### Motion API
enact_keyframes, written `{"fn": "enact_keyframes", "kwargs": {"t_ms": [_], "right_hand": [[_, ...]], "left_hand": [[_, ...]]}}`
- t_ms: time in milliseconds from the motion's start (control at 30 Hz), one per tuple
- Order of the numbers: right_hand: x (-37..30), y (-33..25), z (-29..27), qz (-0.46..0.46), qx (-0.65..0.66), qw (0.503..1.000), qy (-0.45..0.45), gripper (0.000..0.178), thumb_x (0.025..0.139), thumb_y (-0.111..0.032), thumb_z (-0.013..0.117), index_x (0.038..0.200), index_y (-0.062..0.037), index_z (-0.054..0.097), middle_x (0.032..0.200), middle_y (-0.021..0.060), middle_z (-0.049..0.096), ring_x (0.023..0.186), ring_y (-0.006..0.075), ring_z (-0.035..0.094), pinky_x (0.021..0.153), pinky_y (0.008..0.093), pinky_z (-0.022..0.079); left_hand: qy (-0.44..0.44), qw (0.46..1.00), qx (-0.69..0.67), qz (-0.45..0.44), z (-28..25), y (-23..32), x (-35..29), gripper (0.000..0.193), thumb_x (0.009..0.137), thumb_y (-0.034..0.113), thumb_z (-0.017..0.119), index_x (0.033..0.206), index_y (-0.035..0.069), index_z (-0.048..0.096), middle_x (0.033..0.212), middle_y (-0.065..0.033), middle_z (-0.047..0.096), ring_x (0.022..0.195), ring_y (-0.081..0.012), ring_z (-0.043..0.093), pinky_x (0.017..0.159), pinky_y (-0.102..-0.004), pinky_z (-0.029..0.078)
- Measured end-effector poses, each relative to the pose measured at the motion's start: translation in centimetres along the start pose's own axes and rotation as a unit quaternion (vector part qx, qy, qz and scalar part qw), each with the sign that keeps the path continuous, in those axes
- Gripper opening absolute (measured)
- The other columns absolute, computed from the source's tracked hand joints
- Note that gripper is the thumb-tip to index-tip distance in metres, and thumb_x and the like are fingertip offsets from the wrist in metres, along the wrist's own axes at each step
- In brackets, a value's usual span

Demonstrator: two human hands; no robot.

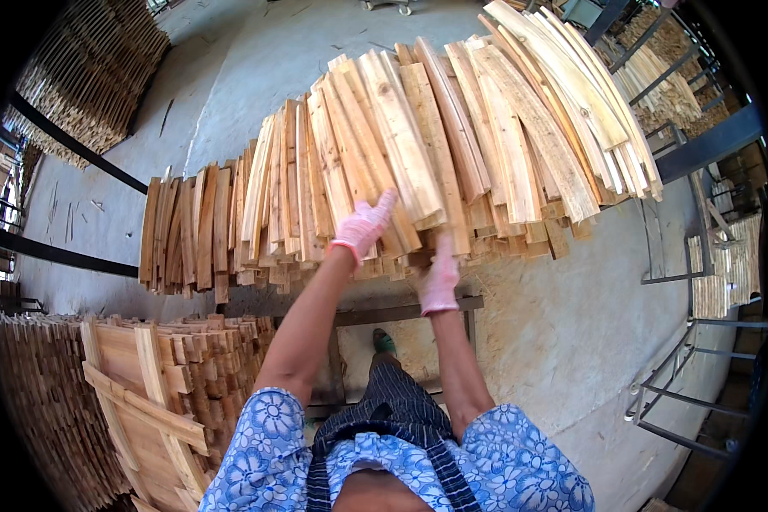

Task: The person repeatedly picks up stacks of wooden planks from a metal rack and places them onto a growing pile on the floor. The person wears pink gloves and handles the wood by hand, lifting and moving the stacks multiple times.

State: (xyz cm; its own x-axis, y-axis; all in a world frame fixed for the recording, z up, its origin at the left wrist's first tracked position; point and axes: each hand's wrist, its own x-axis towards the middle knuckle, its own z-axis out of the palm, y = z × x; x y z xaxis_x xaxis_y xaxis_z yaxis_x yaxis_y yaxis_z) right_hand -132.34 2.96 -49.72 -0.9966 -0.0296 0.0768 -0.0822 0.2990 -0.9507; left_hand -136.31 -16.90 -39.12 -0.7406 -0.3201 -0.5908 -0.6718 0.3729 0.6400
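Note:
A long pile of pale wooden boards (405, 141) fans out across the middle of the view, their near ends overhanging toward me. My left hand (365, 225), in a pink-and-white glove, rests on top of the boards near those ends, fingers stretched out. Beside it, my right hand (439, 280), gloved alike, is closed at the near end of a wooden board (424, 111). Its fingertips are blurred and partly hidden there. A thicker pale board (398, 128) lies uppermost between the two hands.
Below the pile runs a dark metal frame (410, 309). Stacked boards with a wooden panel (136, 384) stand at lower left, and another tall stack (94, 72) at far left. Metal racks (687, 388) are on the right. Sawdust lies on the concrete floor (563, 341).

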Motion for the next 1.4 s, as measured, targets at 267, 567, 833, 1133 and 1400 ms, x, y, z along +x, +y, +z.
{"fn": "enact_keyframes", "kwargs": {"t_ms": [267, 567, 833, 1133, 1400], "right_hand": [[1.1, -5.1, -2.6, 0.389, 0.367, 0.845, -0.015, 0.088, 0.095, -0.067, 0.062, 0.157, -0.009, 0.039, 0.145, 0.0165, 0.053, 0.135, 0.0292, 0.05, 0.115, 0.0579, 0.039], [3.5, -7.9, 0.6, 0.289, 0.406, 0.859, -0.117, 0.066, 0.092, -0.064, 0.068, 0.131, -0.0111, 0.061, 0.114, 0.0081, 0.068, 0.1, 0.0229, 0.066, 0.086, 0.0449, 0.058], [-7.9, -9.9, -8.4, 0.384, 0.397, 0.799, -0.237, 0.061, 0.108, -0.051, 0.047, 0.154, -0.0119, 0.045, 0.144, 0.0075, 0.059, 0.126, 0.0256, 0.061, 0.108, 0.0477, 0.049], [-7.2, -1.0, -12.3, 0.442, 0.338, 0.827, -0.08, 0.083, 0.1, -0.067, 0.052, 0.155, -0.0039, 0.043, 0.15, 0.0142, 0.054, 0.135, 0.0283, 0.054, 0.111, 0.0453, 0.046], [-0.7, -0.1, -12.6, 0.232, 0.171, 0.942, -0.171, 0.077, 0.106, -0.059, 0.046, 0.159, -0.0034, 0.039, 0.159, 0.0113, 0.045, 0.142, 0.0209, 0.044, 0.121, 0.0338, 0.033]], "left_hand": [[0.127, 0.987, -0.033, -0.088, -4.1, 0.4, 0.4, 0.131, 0.079, 0.089, 0.056, 0.155, -0.014, 0.026, 0.156, -0.0345, 0.037, 0.146, -0.043, 0.042, 0.118, -0.0459, 0.037], [0.176, 0.981, -0.061, -0.053, -2.2, -1.7, -0.6, 0.12, 0.085, 0.077, 0.061, 0.157, -0.009, 0.018, 0.157, -0.0352, 0.034, 0.139, -0.0463, 0.048, 0.114, -0.0507, 0.042], [0.154, 0.98, -0.128, -0.002, 3.0, -9.4, -12.0, 0.102, 0.082, 0.058, 0.079, 0.148, -0.005, 0.032, 0.139, -0.0294, 0.053, 0.127, -0.0392, 0.056, 0.109, -0.046, 0.043], [-0.174, 0.873, -0.455, -0.017, 4.7, -16.2, -5.8, 0.081, 0.094, 0.058, 0.071, 0.152, 0.006, 0.047, 0.143, -0.0061, 0.058, 0.131, -0.0208, 0.054, 0.114, -0.0414, 0.042], [-0.09, 0.71, -0.694, 0.081, 8.8, -16.1, -4.7, 0.081, 0.091, 0.053, 0.075, 0.15, 0.006, 0.047, 0.144, -0.015, 0.058, 0.13, -0.0314, 0.058, 0.111, -0.0475, 0.05]]}}
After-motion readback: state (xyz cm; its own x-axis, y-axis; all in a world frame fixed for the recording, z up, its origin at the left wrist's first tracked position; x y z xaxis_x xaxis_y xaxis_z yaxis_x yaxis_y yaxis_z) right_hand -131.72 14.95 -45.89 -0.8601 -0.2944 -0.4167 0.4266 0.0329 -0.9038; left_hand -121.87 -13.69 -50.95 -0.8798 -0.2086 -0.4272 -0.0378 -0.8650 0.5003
